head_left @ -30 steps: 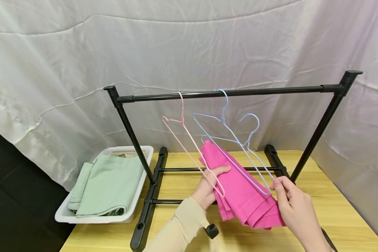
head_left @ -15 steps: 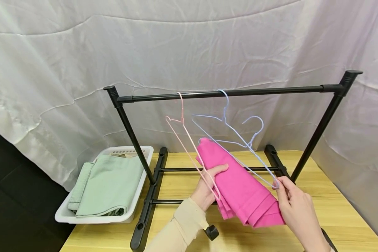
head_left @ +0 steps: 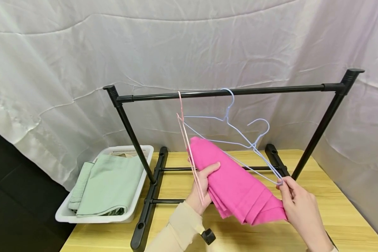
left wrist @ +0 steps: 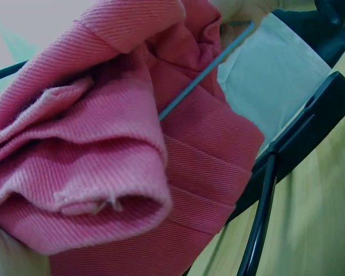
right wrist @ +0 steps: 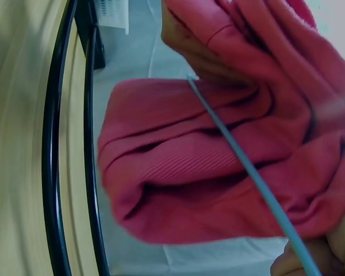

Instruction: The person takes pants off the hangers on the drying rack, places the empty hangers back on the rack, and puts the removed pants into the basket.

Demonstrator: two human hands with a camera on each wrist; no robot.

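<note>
My left hand (head_left: 199, 190) grips a folded pink twill garment (head_left: 236, 182) from its left side, thumb lying on top. The garment is tilted and draped over the lower bar of a loose blue hanger (head_left: 259, 134); this thin bar (right wrist: 241, 155) runs through the fold in the right wrist view. My right hand (head_left: 300, 206) pinches the loose hanger's right corner, and the garment's lower end reaches that hand. A second blue hanger (head_left: 228, 108) hangs from the rack's rail, its right corner overlapping my right fingertips. A pink hanger (head_left: 181, 113) hangs in front of my left hand.
The black clothes rack (head_left: 271, 90) stands on a wooden table (head_left: 97, 239), with low crossbars under my hands. To its left a white basket (head_left: 129, 217) holds a folded green garment (head_left: 110, 185). A pale curtain (head_left: 182, 52) hangs behind.
The pink garment and its hanger have shifted slightly, the top end leftward, the hook rightward. The hanging blue hanger has swung right at its lower corner; the pink hanger has turned nearly edge-on.
</note>
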